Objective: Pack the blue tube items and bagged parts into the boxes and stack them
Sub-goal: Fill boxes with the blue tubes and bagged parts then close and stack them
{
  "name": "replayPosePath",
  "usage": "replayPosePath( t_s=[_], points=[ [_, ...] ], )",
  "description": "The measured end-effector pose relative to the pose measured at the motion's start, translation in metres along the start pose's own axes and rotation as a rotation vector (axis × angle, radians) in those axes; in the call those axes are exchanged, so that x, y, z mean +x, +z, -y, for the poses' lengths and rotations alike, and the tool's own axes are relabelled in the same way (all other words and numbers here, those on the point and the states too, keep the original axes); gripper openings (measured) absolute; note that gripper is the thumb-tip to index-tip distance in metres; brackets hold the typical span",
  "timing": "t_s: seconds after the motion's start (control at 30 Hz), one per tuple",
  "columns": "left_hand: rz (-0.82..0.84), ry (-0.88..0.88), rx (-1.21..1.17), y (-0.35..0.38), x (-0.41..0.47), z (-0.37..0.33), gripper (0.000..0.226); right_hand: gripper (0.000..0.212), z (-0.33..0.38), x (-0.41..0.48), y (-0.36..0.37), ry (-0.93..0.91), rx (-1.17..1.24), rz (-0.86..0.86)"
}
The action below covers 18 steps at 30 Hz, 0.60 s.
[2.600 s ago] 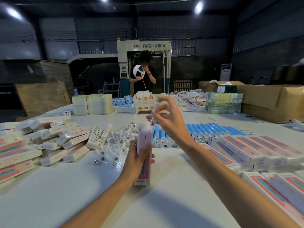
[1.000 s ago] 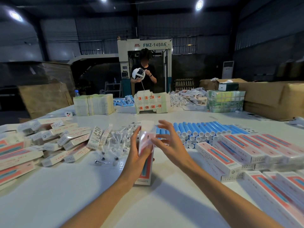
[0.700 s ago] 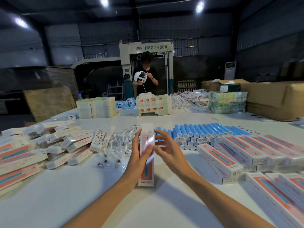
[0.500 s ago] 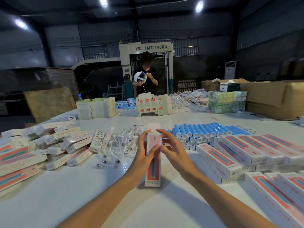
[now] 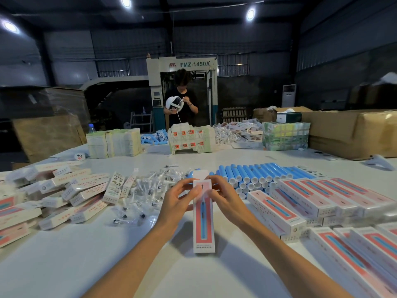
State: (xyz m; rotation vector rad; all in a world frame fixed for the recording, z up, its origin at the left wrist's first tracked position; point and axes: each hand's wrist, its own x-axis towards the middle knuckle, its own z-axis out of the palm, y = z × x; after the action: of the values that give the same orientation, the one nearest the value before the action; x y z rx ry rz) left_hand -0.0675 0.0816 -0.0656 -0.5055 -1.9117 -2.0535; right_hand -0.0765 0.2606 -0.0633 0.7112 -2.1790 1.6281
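Note:
A tall white box (image 5: 203, 220) with a pink and blue front stands upright on the white table (image 5: 90, 254) in front of me, its top flap (image 5: 200, 174) still up. My left hand (image 5: 179, 201) grips its upper left side. My right hand (image 5: 223, 198) holds the upper right side, fingers at the top edge. Behind lie rows of blue tubes (image 5: 253, 175) and a heap of small clear bagged parts (image 5: 148, 190). Filled boxes (image 5: 300, 201) lie stacked at the right.
Loose small white boxes (image 5: 64, 194) are piled at the left. Flat carton stacks (image 5: 113, 143) and printed cartons (image 5: 191, 138) stand at the far edge, where another person (image 5: 180, 104) handles a white round item. Big cardboard boxes (image 5: 352, 132) sit at the far right.
My right hand came down from above the box to its top and both hands now hold the upper end. The box shifted slightly right and turned its printed front toward me.

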Motion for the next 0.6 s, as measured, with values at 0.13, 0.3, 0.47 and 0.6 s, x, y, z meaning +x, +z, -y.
replayPosePath(
  t_s=[0.13, 0.3, 0.47, 0.6],
  points=[
    [0.004, 0.021, -0.011, -0.004, -0.004, 0.001, 0.025, 0.016, 0.003, 0.001, -0.001, 0.010, -0.030, 0.024],
    [0.008, 0.042, -0.031, -0.005, -0.007, -0.005, 0.031, 0.023, 0.016, 0.000, -0.003, -0.041, 0.031, -0.018],
    [0.067, 0.053, -0.042, 0.002, -0.015, -0.011, 0.028, 0.019, 0.024, 0.004, -0.017, 0.011, 0.178, -0.057],
    [0.083, 0.043, -0.044, 0.003, -0.018, -0.015, 0.022, 0.011, 0.024, 0.005, -0.022, 0.061, 0.305, -0.080]
  ],
)
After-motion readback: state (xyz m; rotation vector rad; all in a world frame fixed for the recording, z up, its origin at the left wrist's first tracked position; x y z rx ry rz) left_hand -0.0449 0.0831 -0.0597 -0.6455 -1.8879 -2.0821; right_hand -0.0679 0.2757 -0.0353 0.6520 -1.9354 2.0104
